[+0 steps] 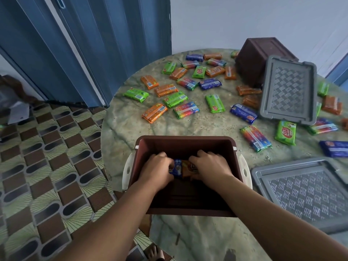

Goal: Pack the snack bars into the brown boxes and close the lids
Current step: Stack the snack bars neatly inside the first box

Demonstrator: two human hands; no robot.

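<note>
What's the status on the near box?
Both hands in brown box: left hand grips blue bar, right hand orange bar. Lids off. No obstruction.

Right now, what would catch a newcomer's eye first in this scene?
Both hands, left hand and right hand, reach into the open brown box at the table's near edge, holding snack bars. Beyond it, bright snack bars lie scattered across the round table. A grey lid leans against the tipped second brown box.
</note>
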